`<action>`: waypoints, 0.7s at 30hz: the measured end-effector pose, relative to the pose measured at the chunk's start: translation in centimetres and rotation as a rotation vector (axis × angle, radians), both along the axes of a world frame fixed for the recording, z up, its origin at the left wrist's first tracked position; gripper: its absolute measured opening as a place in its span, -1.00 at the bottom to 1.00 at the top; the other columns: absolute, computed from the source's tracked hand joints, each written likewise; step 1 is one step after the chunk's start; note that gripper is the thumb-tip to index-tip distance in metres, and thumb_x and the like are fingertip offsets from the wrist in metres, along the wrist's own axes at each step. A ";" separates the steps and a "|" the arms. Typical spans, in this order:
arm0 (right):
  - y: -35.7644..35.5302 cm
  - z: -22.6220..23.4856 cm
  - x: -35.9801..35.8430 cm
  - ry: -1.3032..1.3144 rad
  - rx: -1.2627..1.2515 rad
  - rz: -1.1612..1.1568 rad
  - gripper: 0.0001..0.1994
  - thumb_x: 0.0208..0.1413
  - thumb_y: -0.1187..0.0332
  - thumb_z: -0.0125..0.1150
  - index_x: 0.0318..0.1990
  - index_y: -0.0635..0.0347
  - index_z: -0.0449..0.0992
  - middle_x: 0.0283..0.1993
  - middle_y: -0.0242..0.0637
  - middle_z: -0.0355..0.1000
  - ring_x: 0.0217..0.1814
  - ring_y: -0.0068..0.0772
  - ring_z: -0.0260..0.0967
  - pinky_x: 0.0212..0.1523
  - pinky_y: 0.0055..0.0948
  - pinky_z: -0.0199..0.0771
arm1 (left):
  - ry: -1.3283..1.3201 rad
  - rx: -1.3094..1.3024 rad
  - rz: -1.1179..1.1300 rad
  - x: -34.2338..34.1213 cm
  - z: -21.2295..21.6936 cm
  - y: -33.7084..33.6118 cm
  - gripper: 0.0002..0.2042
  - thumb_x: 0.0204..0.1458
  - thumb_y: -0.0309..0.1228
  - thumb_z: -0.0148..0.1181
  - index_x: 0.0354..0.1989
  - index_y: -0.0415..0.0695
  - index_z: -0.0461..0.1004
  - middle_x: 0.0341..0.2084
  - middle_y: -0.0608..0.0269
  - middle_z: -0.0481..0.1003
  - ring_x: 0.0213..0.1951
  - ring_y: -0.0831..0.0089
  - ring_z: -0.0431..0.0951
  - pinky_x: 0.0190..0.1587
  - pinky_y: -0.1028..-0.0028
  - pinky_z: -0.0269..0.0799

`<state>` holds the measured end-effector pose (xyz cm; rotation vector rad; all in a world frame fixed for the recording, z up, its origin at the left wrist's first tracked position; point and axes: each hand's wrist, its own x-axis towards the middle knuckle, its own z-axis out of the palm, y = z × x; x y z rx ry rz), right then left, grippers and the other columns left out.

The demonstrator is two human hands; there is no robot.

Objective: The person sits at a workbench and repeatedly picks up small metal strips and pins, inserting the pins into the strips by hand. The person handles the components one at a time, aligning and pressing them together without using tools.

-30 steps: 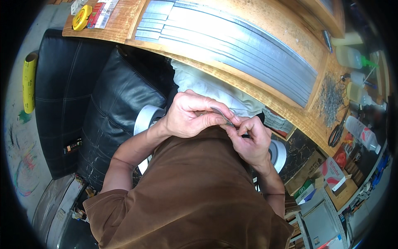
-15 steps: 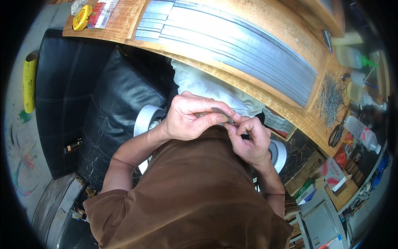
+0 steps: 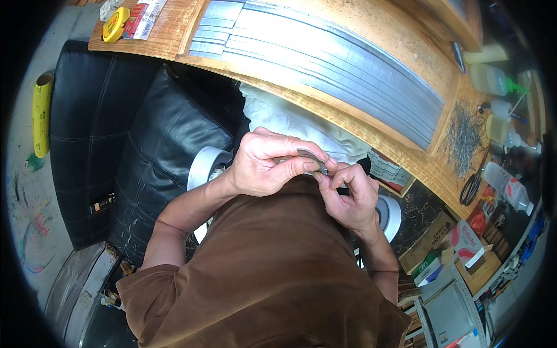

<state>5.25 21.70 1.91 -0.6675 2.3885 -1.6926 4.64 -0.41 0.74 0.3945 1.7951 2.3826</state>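
Observation:
Both of my hands meet in front of my chest, just short of the workbench edge. My left hand (image 3: 268,162) pinches a small, thin, dark grey curved strip (image 3: 311,155) that looks like metal, between thumb and index finger. My right hand (image 3: 351,196) is closed, its thumb and fingertips pressed together at the strip's right end beside a small shiny bit. The fingers cover much of the strip, so its full shape is hidden. On the wooden workbench (image 3: 255,72) beyond lie long silvery grey strips (image 3: 325,64) side by side in a framed recess.
A yellow tape measure (image 3: 116,24) sits at the bench's far left. At its right end are a heap of thin metal pieces (image 3: 462,139), black scissors (image 3: 473,188) and plastic bottles (image 3: 506,185). A black leather seat (image 3: 168,133) stands at left, near a yellow roll (image 3: 42,116).
Hardly anything differs: the strip between my fingertips has tilted very slightly. Both hands stay in the same place with the same grip.

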 end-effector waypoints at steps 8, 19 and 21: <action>0.1 -0.1 -0.1 0.021 -0.012 0.023 -0.71 0.07 0.65 0.47 -0.35 0.23 0.38 -0.30 -0.09 0.64 -0.26 -0.45 0.66 -0.23 -0.55 0.59 | 0.037 0.006 -0.009 -0.1 0.1 0.1 -0.89 0.22 -0.62 0.28 -0.15 -0.43 0.62 -0.22 -0.14 0.71 -0.12 0.11 0.77 -0.05 0.26 0.74; 0.1 0.0 -0.1 0.042 -0.004 0.024 -0.70 0.06 0.64 0.48 -0.35 0.21 0.37 -0.30 -0.08 0.65 -0.27 -0.41 0.67 -0.23 -0.53 0.60 | 0.090 0.007 -0.003 -0.1 -0.1 0.2 -0.86 0.20 -0.66 0.26 -0.10 -0.41 0.65 -0.21 -0.03 0.73 -0.14 0.26 0.77 -0.05 0.41 0.70; 0.2 0.0 0.0 0.041 0.000 0.025 -0.70 0.05 0.64 0.49 -0.35 0.20 0.38 -0.31 -0.09 0.64 -0.27 -0.41 0.67 -0.23 -0.53 0.60 | 0.077 0.000 -0.005 -0.1 -0.1 0.2 -0.86 0.21 -0.66 0.26 -0.10 -0.41 0.65 -0.21 -0.02 0.73 -0.15 0.29 0.77 -0.06 0.42 0.70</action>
